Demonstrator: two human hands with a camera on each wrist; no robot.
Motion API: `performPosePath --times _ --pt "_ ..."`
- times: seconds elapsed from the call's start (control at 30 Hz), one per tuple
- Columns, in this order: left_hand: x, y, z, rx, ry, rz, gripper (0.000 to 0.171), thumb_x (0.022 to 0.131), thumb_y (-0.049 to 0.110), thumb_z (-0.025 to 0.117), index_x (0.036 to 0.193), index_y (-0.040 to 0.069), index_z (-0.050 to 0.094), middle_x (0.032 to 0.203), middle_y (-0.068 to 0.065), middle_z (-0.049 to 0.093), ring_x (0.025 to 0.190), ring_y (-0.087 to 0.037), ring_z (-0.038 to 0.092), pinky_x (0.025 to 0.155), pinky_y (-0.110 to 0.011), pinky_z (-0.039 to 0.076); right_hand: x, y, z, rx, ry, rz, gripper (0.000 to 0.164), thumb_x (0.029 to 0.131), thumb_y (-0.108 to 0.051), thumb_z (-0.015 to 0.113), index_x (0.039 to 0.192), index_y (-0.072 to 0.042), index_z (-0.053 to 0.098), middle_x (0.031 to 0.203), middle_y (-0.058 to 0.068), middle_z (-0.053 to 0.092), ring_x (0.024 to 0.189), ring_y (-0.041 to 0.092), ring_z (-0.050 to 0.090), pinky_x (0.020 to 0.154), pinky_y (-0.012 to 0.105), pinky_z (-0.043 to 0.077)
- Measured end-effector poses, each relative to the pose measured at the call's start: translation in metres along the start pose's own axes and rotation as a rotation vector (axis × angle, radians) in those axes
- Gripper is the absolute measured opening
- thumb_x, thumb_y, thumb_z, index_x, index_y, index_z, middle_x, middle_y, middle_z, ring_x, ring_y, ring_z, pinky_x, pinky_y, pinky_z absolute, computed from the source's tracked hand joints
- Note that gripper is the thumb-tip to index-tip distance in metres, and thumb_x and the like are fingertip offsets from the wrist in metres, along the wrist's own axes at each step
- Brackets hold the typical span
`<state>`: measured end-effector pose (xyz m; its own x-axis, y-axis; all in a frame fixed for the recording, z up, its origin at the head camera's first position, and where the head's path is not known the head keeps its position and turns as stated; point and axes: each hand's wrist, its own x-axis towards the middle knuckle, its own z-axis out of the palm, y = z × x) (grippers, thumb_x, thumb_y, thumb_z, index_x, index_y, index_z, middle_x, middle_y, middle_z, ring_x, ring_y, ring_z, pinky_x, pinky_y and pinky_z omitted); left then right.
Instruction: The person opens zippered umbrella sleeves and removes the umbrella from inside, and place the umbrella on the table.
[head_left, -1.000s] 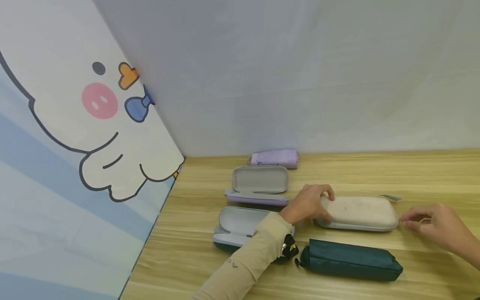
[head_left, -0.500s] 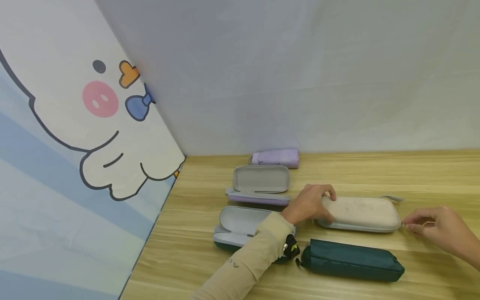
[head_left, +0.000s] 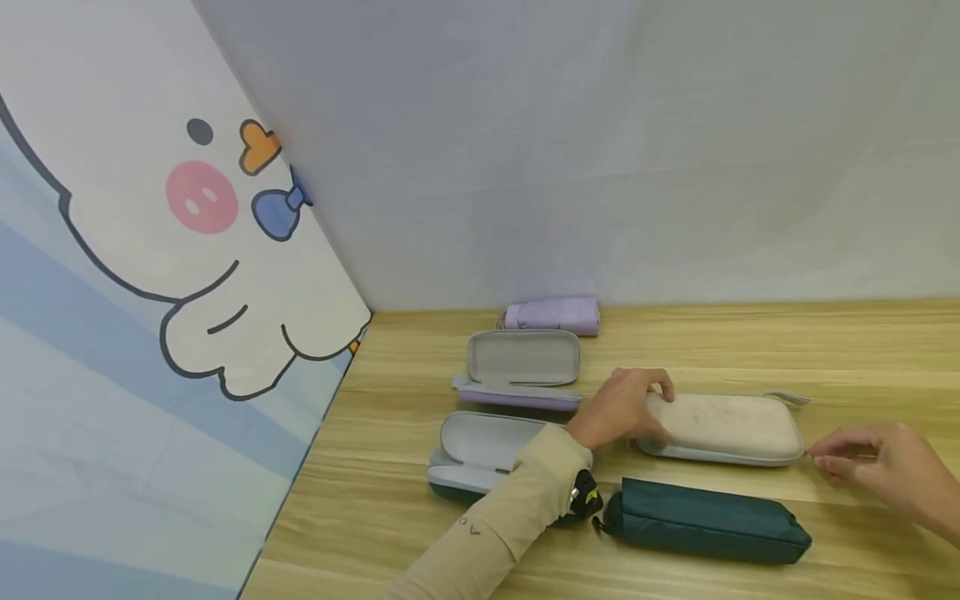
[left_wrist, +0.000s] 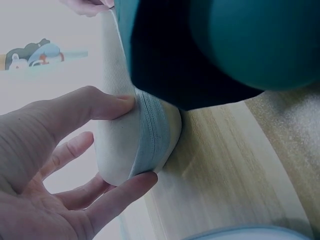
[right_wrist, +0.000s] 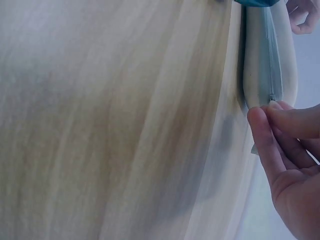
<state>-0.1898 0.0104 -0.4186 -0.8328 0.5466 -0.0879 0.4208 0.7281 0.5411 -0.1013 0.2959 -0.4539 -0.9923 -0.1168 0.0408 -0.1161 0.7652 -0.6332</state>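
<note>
A cream zip case [head_left: 727, 427] with a pale blue-grey zip band lies closed-looking on the table in the head view. My left hand [head_left: 617, 408] grips its left end, thumb and fingers spread around it. In the left wrist view the thumb [left_wrist: 117, 106] presses beside the zip band and a fingertip touches the case's end. At the opposite end, my right hand [head_left: 888, 467] pinches the small zip pull [right_wrist: 272, 103] between thumb and fingers. A pale fabric tab [head_left: 787, 398] sticks out behind the case's far right corner.
Nearest to me lies a dark green folded umbrella [head_left: 708, 521]. An open green case [head_left: 487, 442] sits left, partly hidden by my left sleeve [head_left: 502, 521]. Behind it are an open lilac case [head_left: 522, 358] and a lilac folded umbrella [head_left: 555, 317], by the back wall [head_left: 637, 167].
My right hand has shifted slightly right and toward me, still at the case's right end. The left hand keeps its grip on the left end.
</note>
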Motion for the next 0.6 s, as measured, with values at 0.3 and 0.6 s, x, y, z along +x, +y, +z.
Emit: performPosePath --times 0.3,0.6 --pt "-0.002 0.003 0.000 0.015 0.010 -0.003 0.042 0.061 0.021 0.091 0.089 0.025 0.060 0.104 0.008 0.063 0.092 -0.004 0.054 0.069 -0.014 0.040 -0.006 -0.001 0.003 0.045 0.028 0.003 0.005 0.078 0.001 0.073 0.082 0.000 0.073 0.069 0.002 0.068 0.058 0.005 0.061 0.055 0.019 0.048" --pt "-0.002 0.004 -0.001 0.028 0.008 -0.007 0.042 0.061 0.022 0.091 0.089 0.026 0.060 0.106 0.008 0.063 0.094 -0.004 0.055 0.071 -0.014 0.040 -0.012 -0.007 0.007 0.062 0.018 -0.039 0.010 0.077 0.006 0.072 0.080 -0.003 0.073 0.072 0.002 0.070 0.060 0.002 0.063 0.053 0.020 0.050"
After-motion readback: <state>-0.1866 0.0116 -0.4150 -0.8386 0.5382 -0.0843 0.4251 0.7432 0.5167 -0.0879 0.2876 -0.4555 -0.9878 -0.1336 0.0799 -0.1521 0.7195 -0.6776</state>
